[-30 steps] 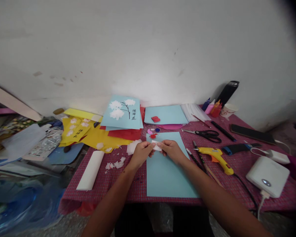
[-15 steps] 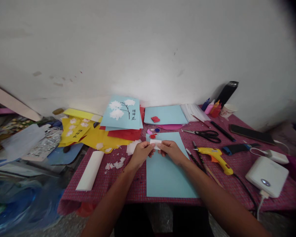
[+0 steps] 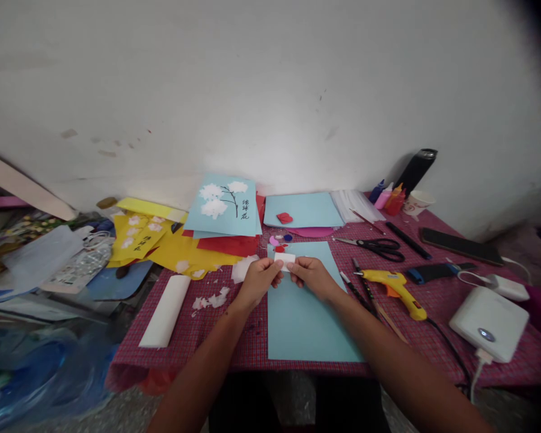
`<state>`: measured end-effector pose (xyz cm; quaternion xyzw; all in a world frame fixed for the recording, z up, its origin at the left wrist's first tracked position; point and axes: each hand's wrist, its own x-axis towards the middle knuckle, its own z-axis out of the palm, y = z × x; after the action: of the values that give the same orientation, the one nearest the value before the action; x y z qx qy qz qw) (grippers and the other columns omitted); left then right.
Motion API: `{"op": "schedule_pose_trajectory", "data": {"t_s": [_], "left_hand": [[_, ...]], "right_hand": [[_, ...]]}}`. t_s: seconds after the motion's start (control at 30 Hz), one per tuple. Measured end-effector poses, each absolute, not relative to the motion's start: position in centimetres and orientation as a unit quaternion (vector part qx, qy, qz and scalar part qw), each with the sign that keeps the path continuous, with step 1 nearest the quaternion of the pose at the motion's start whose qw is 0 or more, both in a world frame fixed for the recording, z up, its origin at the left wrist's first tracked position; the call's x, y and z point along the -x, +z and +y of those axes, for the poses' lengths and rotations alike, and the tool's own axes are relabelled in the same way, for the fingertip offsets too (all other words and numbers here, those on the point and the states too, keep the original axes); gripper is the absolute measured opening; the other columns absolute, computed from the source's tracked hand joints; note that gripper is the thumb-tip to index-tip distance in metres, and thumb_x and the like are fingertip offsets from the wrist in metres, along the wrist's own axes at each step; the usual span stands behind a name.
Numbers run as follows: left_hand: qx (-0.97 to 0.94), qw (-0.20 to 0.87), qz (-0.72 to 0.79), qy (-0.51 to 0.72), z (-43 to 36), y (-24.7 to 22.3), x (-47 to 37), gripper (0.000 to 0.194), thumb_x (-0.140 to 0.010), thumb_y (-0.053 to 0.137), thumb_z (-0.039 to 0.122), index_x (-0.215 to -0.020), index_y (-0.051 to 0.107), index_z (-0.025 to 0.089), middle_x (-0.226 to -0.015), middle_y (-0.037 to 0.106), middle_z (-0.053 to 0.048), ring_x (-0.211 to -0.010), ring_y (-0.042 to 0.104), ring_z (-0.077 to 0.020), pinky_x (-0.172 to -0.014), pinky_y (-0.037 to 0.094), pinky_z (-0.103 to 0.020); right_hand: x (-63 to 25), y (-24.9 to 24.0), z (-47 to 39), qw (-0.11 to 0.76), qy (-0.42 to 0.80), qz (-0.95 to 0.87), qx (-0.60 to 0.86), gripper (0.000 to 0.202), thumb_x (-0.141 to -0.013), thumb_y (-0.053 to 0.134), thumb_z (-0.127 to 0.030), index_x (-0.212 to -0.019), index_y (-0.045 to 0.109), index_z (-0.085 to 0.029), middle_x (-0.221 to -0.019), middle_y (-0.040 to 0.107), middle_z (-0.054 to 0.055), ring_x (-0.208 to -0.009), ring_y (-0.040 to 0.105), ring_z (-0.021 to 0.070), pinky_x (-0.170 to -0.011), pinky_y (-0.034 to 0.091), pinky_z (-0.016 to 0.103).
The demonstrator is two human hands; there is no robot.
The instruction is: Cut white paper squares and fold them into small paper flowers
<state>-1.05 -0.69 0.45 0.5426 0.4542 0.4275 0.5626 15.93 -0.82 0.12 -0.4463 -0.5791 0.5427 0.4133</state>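
One small piece of white paper (image 3: 285, 259) is held between the left hand (image 3: 260, 281) and the right hand (image 3: 314, 276), over the upper part of a light blue sheet (image 3: 307, 322) on the worktop (image 3: 201, 337). Both hands are nearly closed, each pinching one end of the piece between thumb and curled fingers; it may be folded, though it is too small in the view to be sure. Just beyond it lies a red scrap (image 3: 280, 248). Beside the left hand is some thin white paper (image 3: 240, 270), with torn white bits (image 3: 211, 300) and a long white strip (image 3: 166, 313) farther left. To the right of the blue sheet are a yellow glue gun (image 3: 394, 287), black-handled scissors (image 3: 367, 243) and a white box (image 3: 489, 322) with a cable plugged in. Toward the wall, a blue card (image 3: 223, 222) bears white blossoms on a dark branch, and a red cut-out (image 3: 284, 218) rests on another blue sheet (image 3: 309, 207).
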Motion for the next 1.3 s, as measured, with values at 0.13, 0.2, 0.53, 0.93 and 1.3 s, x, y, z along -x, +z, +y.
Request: {"op": "schedule_pose_trajectory", "data": {"t_s": [0.13, 0.2, 0.53, 0.93, 1.3], "left_hand": [[-0.544, 0.567, 0.455, 0.419, -0.6, 0.5, 1.0, 0.039, -0.078, 0.057, 0.052, -0.071, 0.057, 0.013, -0.064, 0.061, -0.003, -0.051, 0.052, -0.0097, -0.047, 0.04, -0.022], [-0.539, 0.555, 0.464, 0.433, -0.6, 0.5, 1.0, 0.036, -0.077, 0.058, 0.05, -0.078, 0.058, 0.013, -0.068, 0.062, -0.004, -0.054, 0.054, -0.0102, -0.048, 0.041, -0.022], [-0.707, 0.332, 0.429, 0.455, -1.4, 2.0, 1.1, 0.014, -0.073, 0.064, 0.023, -0.087, 0.065, 0.019, -0.097, 0.063, -0.006, -0.09, 0.057, -0.0171, -0.075, 0.045, -0.027], [-0.648, 0.505, 0.388, 0.419, -1.3, 1.2, 1.0, 0.021, -0.081, 0.057, 0.033, -0.087, 0.067, 0.015, -0.077, 0.065, -0.003, -0.07, 0.055, -0.0125, -0.067, 0.044, -0.024], [-0.625, 0.524, 0.402, 0.416, -0.9, 0.6, 1.1, 0.022, -0.079, 0.06, 0.034, -0.085, 0.066, 0.014, -0.074, 0.063, -0.002, -0.066, 0.054, -0.0114, -0.062, 0.042, -0.023]], "right_hand": [[-15.9, 0.1, -0.8, 0.415, 0.538, -0.584, 0.445, 0.039, -0.081, 0.055, -0.051, -0.061, 0.054, -0.017, -0.054, 0.054, -0.002, -0.043, 0.043, 0.0082, -0.044, 0.033, 0.022], [-15.9, 0.0, -0.8, 0.421, 0.534, -0.577, 0.452, 0.04, -0.082, 0.054, -0.052, -0.062, 0.053, -0.017, -0.053, 0.053, -0.002, -0.043, 0.043, 0.0084, -0.044, 0.033, 0.022], [-16.1, -0.7, -0.5, 0.445, 0.55, -0.543, 0.453, 0.036, -0.08, 0.058, -0.047, -0.06, 0.053, -0.017, -0.051, 0.052, -0.002, -0.041, 0.041, 0.0082, -0.042, 0.031, 0.022], [-15.9, -0.3, -0.8, 0.441, 0.636, -0.504, 0.384, 0.049, -0.087, 0.044, -0.057, -0.066, 0.06, -0.016, -0.054, 0.055, 0.001, -0.043, 0.045, 0.0091, -0.043, 0.032, 0.022], [-16.3, -0.1, -0.9, 0.433, 0.604, -0.557, 0.371, 0.021, -0.08, 0.061, -0.033, -0.067, 0.056, -0.017, -0.054, 0.053, -0.003, -0.046, 0.044, 0.0083, -0.046, 0.034, 0.022]]}}
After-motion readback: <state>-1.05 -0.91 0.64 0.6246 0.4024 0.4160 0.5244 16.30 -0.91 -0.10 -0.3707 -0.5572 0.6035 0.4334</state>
